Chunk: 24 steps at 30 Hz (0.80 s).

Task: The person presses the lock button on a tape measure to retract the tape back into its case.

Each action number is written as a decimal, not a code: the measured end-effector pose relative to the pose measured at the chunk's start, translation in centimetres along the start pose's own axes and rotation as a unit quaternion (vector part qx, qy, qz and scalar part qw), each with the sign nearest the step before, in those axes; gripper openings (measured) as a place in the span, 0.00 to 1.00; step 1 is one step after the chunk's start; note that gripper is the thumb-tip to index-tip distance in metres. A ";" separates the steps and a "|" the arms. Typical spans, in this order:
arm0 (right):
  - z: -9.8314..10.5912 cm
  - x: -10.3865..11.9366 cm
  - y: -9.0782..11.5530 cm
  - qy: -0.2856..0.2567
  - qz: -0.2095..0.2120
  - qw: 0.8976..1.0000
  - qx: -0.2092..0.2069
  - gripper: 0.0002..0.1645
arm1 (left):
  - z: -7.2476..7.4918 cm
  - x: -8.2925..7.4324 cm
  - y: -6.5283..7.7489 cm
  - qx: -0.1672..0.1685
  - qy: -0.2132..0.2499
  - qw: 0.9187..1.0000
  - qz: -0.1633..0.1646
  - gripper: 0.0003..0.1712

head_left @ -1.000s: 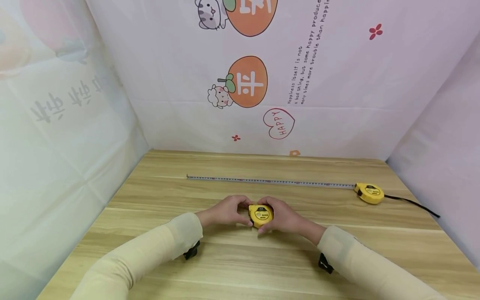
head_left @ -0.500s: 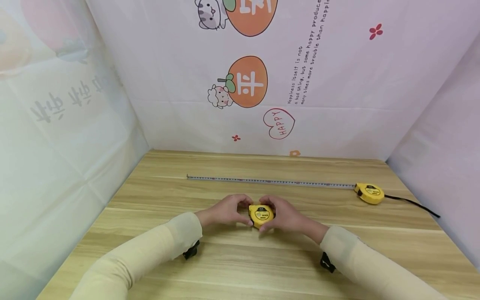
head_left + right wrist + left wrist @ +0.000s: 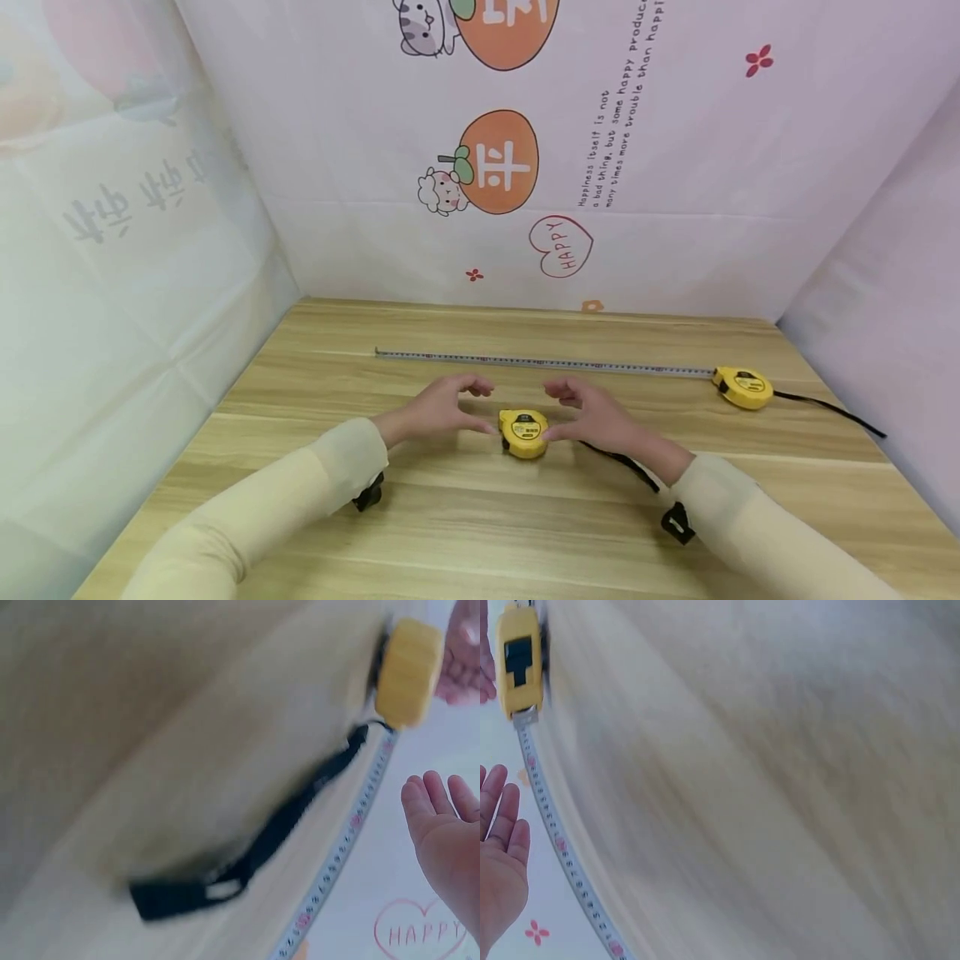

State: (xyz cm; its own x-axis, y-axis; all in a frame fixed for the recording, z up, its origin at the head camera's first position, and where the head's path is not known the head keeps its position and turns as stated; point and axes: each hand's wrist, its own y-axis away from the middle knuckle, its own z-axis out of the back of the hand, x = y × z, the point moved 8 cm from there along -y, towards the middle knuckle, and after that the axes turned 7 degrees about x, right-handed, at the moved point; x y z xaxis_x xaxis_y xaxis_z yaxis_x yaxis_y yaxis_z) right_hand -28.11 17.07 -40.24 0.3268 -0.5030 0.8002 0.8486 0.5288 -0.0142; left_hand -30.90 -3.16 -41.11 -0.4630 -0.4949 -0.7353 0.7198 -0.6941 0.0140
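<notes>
A yellow tape measure [image 3: 523, 434] lies on the wooden table between my two hands, its black wrist strap [image 3: 289, 814] trailing to the right. My left hand [image 3: 438, 408] is just left of it, fingers loosely bent, apart from the case. On the other side is my right hand [image 3: 596, 418]; its thumb tip overlaps the case's right edge in the head view, and whether it touches cannot be told. Neither hand grips anything. In the left wrist view the tape measure [image 3: 520, 667] shows its black front catch, with relaxed left fingers [image 3: 506, 810] below.
Farther back lies a second yellow tape measure [image 3: 742, 388], its blade [image 3: 540, 362] drawn out leftward across the table [image 3: 480, 517]. Its black strap [image 3: 828, 408] runs toward the right edge. Printed white cloth [image 3: 675, 250] walls the back and sides.
Both hands have let go of the near tape measure and moved apart, left hand leftward, right hand rightward. The case stays about where it was; its strap now shows.
</notes>
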 end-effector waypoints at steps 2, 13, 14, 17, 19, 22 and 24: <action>0.8 0.1 0.3 0.002 0.008 1.000 -0.009 0.46 | 0.6 0.3 0.3 -0.009 -0.002 1.000 0.001 0.41; 5.8 -0.8 2.2 -0.020 -0.001 0.998 -0.058 0.42 | 5.0 2.4 2.6 -0.088 0.028 0.995 0.034 0.36; 6.2 -1.0 2.4 -0.015 -0.004 0.998 -0.062 0.42 | 5.4 2.6 2.9 -0.094 0.030 0.994 0.036 0.36; 7.4 -1.7 3.1 -0.002 -0.016 0.997 -0.073 0.44 | 6.7 3.3 3.5 -0.110 0.038 0.993 0.032 0.34; 8.0 -2.1 3.7 0.004 -0.021 0.997 -0.078 0.45 | 7.3 3.7 3.9 -0.118 0.042 0.992 0.031 0.33; 8.9 -2.6 4.5 0.010 -0.036 0.996 -0.083 0.45 | 8.2 4.4 4.5 -0.130 0.043 0.990 0.035 0.35; 9.4 -3.0 5.1 0.020 -0.045 0.995 -0.087 0.45 | 8.8 4.8 4.8 -0.139 0.036 0.989 0.041 0.36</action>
State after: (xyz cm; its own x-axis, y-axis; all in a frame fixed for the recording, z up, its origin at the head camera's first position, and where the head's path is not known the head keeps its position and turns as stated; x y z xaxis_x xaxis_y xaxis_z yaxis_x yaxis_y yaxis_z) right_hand -28.72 27.69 -37.02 0.2594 -0.5712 0.7788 0.9330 0.3564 -0.0494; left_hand -34.21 -13.48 -38.67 -0.3658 -0.4984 -0.7860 0.8723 -0.4780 -0.1028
